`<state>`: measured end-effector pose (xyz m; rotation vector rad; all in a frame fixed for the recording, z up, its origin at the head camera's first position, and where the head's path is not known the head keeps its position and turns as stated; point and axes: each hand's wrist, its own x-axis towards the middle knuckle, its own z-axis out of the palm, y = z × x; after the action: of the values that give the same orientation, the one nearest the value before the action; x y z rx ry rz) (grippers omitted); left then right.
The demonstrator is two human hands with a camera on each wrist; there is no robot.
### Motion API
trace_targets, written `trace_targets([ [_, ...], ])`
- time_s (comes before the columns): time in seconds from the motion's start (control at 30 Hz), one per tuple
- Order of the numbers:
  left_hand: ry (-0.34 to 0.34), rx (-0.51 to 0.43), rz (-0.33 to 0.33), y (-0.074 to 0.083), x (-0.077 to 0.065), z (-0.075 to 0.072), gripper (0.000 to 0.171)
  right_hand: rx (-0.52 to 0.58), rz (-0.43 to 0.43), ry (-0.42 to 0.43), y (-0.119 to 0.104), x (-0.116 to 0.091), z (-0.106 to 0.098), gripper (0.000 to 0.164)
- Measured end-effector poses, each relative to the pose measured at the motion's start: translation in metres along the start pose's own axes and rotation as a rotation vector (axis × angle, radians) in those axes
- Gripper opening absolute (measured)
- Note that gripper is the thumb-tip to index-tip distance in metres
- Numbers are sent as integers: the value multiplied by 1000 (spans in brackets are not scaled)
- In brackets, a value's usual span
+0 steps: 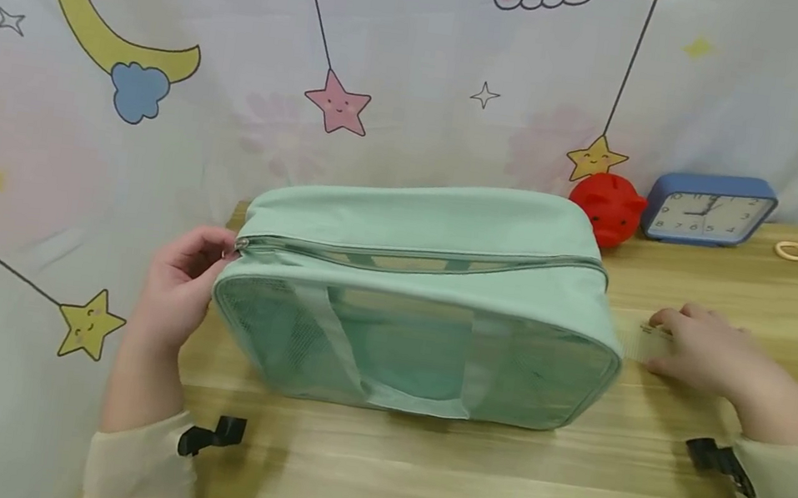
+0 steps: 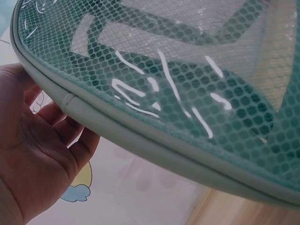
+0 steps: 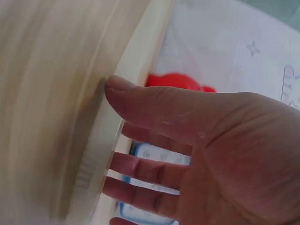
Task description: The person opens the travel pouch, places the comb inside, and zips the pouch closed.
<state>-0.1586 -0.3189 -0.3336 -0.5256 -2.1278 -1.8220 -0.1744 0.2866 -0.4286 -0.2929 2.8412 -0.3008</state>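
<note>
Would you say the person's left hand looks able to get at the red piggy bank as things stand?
Probably not easily: the green bag stands between the left hand and the piggy bank, which sits behind the bag's opposite end, so reaching over seems needed.

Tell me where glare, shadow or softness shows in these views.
Left wrist: white glare streaks across the bag; head: soft shadows on the table; right wrist: red piggy bank and clock look soft behind the right hand.
</note>
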Motion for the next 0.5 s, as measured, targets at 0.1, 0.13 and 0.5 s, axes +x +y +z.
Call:
trace_targets([
  [0.1,22,9,-21,-1,0,5,14,-10,20,-5,13,-6,0,68],
  [0.13,35,13,-24,0,-1,3,14,-8,15,-7,14,-5,0,68],
  [0.5,65,28,-15,-2,-2,8,8,147,3,16,20,-9,-15,14],
])
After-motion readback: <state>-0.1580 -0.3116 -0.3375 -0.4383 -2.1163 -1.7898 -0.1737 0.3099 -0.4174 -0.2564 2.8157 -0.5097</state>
